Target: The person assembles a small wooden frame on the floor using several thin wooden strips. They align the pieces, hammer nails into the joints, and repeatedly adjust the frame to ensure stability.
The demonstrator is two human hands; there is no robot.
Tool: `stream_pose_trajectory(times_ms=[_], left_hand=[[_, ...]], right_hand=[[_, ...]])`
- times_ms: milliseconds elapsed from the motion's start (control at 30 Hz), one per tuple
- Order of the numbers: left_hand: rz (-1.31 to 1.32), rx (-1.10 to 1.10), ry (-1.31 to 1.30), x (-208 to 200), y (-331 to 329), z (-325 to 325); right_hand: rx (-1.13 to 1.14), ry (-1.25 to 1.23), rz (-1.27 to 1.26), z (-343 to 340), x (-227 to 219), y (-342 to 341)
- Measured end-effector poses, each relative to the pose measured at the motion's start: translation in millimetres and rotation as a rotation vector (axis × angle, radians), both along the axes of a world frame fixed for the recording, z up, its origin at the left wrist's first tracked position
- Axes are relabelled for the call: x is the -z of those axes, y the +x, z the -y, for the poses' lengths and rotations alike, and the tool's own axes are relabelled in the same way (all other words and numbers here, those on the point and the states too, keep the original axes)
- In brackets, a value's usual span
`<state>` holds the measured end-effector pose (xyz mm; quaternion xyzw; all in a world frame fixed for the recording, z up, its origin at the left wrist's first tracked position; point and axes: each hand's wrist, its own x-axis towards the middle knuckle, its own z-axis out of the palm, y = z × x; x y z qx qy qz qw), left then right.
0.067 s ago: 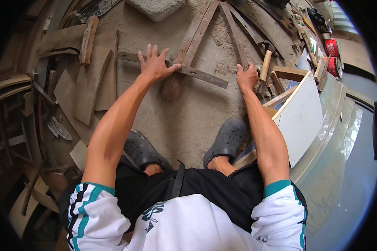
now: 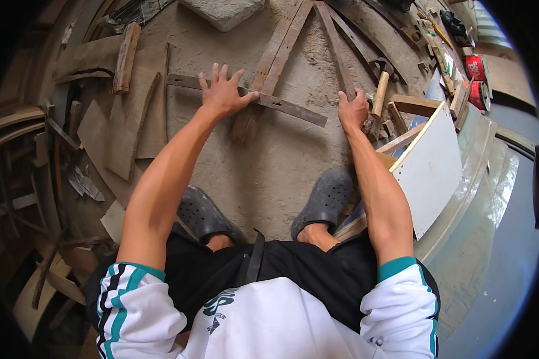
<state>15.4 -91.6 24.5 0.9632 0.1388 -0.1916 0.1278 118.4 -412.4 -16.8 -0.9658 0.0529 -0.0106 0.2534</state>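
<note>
My left hand [image 2: 224,97] lies with fingers spread over a thin wooden crosspiece [image 2: 298,112], its thumb stretched along the wood. This crosspiece lies across two long, narrow boards [image 2: 283,45] placed side by side, near their closer end. To the right, my right hand [image 2: 354,111] is closed around the near end of a long wooden strip [image 2: 336,49]. The strip slants away until its far end meets the tops of the paired boards. Just right of that hand is a hammer [image 2: 379,93] with a pale wooden handle.
Scrap boards [image 2: 132,119] are piled at the left, with a short wood block [image 2: 126,58] on them. A stone slab [image 2: 224,12] sits at the far side. On the right are a white-panelled wooden frame [image 2: 428,167], red cans [image 2: 475,69] and glass-like sheets [image 2: 461,221].
</note>
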Motion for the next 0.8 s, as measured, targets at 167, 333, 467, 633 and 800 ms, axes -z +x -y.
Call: stream_pose_trajectory(times_ms=[167,333,467,633,800], left_hand=[[-0.098,0.052,-0.044,-3.8,7.6,0.7],[-0.232,0.060,-0.073,-11.6,10.5,8.3],[-0.249,0.044,-0.077,-10.0,11.4,7.8],[-0.271,0.035,-0.050,-17.5,17.2,6.1],[-0.282,-0.040,0.065,-15.5,22.8,19.7]], right_hand=[[0.103,-0.020,0.084,-10.0,19.4,-12.2],[0.155,-0.078,0.023,-14.2,20.1,-34.3],[-0.012,-0.020,0.257,-29.1,1.8,-32.2],[-0.863,0.109,0.162,-71.8,-35.2,-43.4],[-0.812,0.055,0.100,-99.9,-24.3,-71.1]])
